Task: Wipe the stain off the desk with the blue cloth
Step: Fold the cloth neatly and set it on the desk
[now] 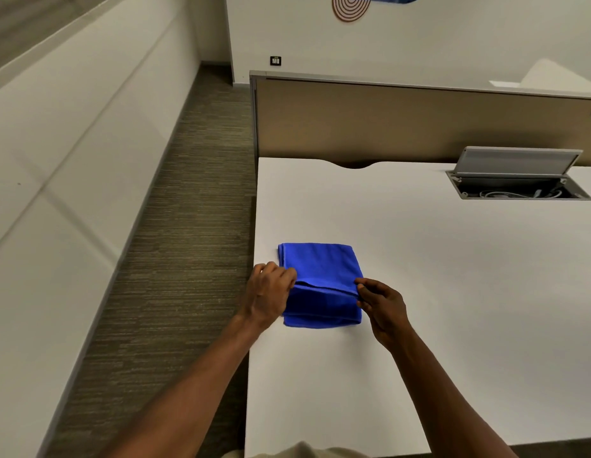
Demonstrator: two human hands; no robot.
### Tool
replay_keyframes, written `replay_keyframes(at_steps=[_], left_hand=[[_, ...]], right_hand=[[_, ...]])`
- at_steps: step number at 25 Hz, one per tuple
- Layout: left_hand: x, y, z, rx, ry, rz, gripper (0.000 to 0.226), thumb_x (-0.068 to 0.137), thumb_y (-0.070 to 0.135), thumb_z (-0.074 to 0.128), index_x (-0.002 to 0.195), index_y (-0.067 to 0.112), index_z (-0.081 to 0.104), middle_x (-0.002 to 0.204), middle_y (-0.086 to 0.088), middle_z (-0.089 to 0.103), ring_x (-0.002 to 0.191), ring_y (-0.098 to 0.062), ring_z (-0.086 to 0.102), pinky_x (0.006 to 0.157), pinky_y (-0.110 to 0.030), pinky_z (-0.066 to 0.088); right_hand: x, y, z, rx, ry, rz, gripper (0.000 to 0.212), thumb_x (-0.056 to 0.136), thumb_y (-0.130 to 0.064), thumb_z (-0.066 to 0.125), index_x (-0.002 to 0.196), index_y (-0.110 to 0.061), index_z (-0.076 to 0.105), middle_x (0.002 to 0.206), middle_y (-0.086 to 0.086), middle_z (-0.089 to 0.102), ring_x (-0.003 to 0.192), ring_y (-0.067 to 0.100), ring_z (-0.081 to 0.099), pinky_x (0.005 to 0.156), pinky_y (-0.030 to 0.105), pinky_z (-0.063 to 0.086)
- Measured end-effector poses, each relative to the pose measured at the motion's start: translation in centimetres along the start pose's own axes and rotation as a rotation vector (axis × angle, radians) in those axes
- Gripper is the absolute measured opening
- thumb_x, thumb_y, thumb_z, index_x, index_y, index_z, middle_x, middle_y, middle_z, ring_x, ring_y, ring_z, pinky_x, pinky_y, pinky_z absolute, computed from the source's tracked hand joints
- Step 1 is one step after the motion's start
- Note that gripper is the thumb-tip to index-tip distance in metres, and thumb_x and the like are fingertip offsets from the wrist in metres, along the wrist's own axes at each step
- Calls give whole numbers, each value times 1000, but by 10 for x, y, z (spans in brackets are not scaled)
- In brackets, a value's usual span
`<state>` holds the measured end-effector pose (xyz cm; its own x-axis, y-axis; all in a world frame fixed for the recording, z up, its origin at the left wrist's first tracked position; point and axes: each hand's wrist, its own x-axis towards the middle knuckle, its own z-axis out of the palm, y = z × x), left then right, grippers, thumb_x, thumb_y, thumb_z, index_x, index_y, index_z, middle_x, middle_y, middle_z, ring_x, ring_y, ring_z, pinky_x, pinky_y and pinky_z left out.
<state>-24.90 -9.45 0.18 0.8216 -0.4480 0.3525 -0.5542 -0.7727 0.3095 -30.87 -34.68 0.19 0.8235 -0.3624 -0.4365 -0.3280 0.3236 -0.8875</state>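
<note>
The white surface (452, 292) lies bare to the right, its left edge dropping to carpet (175, 259), with a partition (403, 123) and an open cable hatch (518, 185) at the back. The folded cloth (320, 269) lies near that left edge. Both hands pinch its upper fold, left hand (271, 292) at the left end, right hand (383, 305) at the right.

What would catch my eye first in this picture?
The bright blue cloth, folded, lies near the left edge of the white desk. The left hand and right hand pinch a fold at its two sides. Farther back on the right, an open cable hatch breaks the desk's surface.
</note>
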Motion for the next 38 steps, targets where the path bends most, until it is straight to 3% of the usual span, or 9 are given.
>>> replay_keyframes(at_steps=[5, 8, 10, 14, 18, 22, 26, 31, 38], left_hand=[[-22, -3, 16, 77, -106, 161, 17, 78, 2, 79, 83, 19, 78, 84, -1, 65, 82, -23, 64, 78, -38, 54], [-41, 1, 29, 75, -189, 141, 3, 85, 20, 79, 86, 23, 80, 89, 1, 65, 88, -19, 62, 84, -40, 54], [-43, 5, 31, 41, -181, 101, 7, 84, 28, 81, 79, 22, 78, 88, 2, 65, 86, -18, 62, 83, -39, 54], [-40, 5, 31, 80, -174, 87, 6, 83, 25, 82, 81, 21, 79, 90, 1, 67, 89, -19, 64, 87, -40, 54], [-42, 6, 33, 125, -166, 60, 4, 83, 17, 81, 85, 19, 78, 93, 0, 68, 90, -21, 65, 89, -40, 54], [-46, 5, 37, 119, -103, 59, 20, 74, 7, 84, 87, 18, 74, 88, -1, 68, 82, -21, 65, 86, -40, 55], [-52, 4, 44, 117, -74, 56, 30, 78, 5, 79, 102, 20, 69, 92, 0, 70, 82, -21, 66, 94, -42, 53], [-53, 2, 46, 187, -94, 102, 21, 77, 13, 84, 97, 18, 79, 97, -3, 73, 85, -23, 70, 95, -49, 55], [-51, 7, 45, 161, -104, 3, 11, 81, 23, 82, 90, 17, 78, 97, -3, 74, 85, -21, 69, 93, -46, 55]], right_hand=[[1, 17, -12, -484, -2, -113, 22, 98, -4, 68, 92, -22, 81, 100, 5, 79, 93, 26, 74, 67, 20, 54], [-2, 26, -20, -845, -14, -174, 16, 93, -19, 78, 108, -22, 80, 111, 0, 76, 93, 17, 71, 77, 20, 54], [-4, 29, -23, -1028, -110, -295, 37, 87, -24, 85, 122, -17, 76, 118, -3, 67, 96, 15, 66, 85, 25, 53], [-7, 30, -24, -1211, -185, -492, 42, 87, -12, 82, 129, -11, 72, 127, 5, 65, 100, 18, 64, 86, 22, 50], [-9, 29, -24, -1155, -111, -548, 40, 86, 10, 71, 121, -8, 77, 120, 9, 70, 94, 23, 69, 82, 21, 52], [-10, 27, -23, -874, 58, -589, 37, 81, 16, 70, 105, -10, 83, 106, 4, 74, 84, 12, 70, 73, 12, 55], [-15, 37, -23, -812, 104, -581, 37, 81, 17, 69, 100, -12, 81, 101, 1, 73, 86, 17, 71, 69, 8, 52], [-19, 42, -23, -909, 151, -559, 35, 84, 8, 71, 105, -21, 75, 100, -9, 72, 76, 13, 63, 71, 22, 46], [-18, 39, -22, -794, 65, -417, 45, 87, 15, 59, 100, -27, 69, 103, -3, 75, 78, 13, 75, 74, 32, 61]])
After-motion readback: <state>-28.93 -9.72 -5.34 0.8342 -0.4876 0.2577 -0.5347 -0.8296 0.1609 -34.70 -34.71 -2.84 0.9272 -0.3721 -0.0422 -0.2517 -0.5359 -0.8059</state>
